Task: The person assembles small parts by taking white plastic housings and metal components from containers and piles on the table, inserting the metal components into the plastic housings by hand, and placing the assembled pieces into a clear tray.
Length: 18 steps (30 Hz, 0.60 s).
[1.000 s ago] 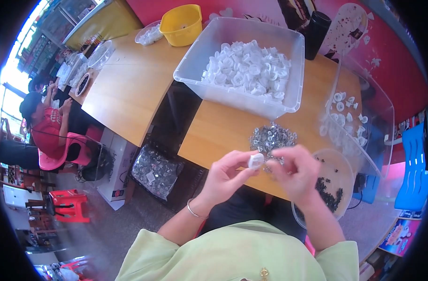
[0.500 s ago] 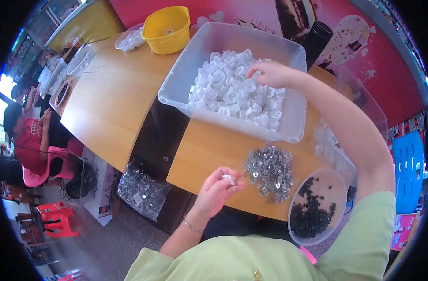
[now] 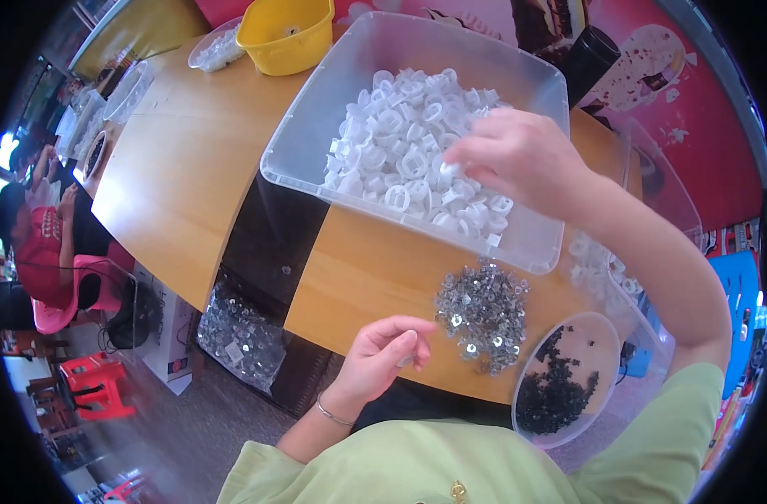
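My right hand (image 3: pixel 522 155) is over the clear plastic bin (image 3: pixel 274 164), its thumb and fingers pinched on a small white plastic piece (image 3: pixel 449 170). Beneath it lies a heap of white plastic ring-shaped pieces (image 3: pixel 392 126). Closer to my body, my left hand (image 3: pixel 383 357) is held in front of the table edge with its fingers curled together. A small greyish bit shows between those fingers, too little to name. Beside my left hand, a pile of small shiny metal pieces (image 3: pixel 483 315) lies on the table.
A round clear tray (image 3: pixel 606 336) of small black parts sits at the near right. A bag of shiny pieces (image 3: pixel 241 340) lies left of the table's near part. Behind are a yellow tub (image 3: pixel 287 38) and a black cylinder (image 3: pixel 589 59). A person in red (image 3: pixel 43 260) sits at far left.
My right hand has come nearer across the bin and now pinches a white piece. The white piece in my left fingers no longer shows. The whole view has shifted slightly.
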Each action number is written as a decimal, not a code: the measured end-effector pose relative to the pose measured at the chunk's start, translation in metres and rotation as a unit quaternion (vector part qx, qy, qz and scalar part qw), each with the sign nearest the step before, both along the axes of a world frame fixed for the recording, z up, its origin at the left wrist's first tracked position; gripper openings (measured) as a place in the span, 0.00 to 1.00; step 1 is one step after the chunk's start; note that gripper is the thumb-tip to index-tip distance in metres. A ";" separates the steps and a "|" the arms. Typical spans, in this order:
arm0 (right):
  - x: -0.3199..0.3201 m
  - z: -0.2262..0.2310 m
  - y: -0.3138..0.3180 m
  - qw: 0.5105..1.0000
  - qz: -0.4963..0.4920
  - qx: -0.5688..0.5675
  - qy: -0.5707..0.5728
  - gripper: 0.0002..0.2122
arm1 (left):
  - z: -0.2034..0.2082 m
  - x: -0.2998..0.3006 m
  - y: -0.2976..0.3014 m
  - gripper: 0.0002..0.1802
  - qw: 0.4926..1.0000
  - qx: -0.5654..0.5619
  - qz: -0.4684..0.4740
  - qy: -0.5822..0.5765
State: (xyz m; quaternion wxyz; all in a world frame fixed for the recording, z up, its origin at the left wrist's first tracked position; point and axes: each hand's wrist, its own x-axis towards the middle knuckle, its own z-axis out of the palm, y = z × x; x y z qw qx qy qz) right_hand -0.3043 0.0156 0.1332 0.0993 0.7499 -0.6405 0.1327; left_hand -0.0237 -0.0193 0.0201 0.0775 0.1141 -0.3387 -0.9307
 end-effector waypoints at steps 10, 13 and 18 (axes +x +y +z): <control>0.097 0.019 0.089 0.990 0.064 -0.089 -0.094 0.19 | 0.052 -0.026 0.018 0.31 0.988 -0.112 0.049 0.091; 0.106 0.008 0.105 0.987 0.031 -0.092 -0.130 0.19 | 0.046 -0.029 0.023 0.23 0.977 -0.177 0.054 0.102; 0.122 -0.004 0.127 0.967 -0.088 -0.119 -0.206 0.21 | 0.034 -0.028 0.038 0.19 0.967 -0.216 0.081 0.109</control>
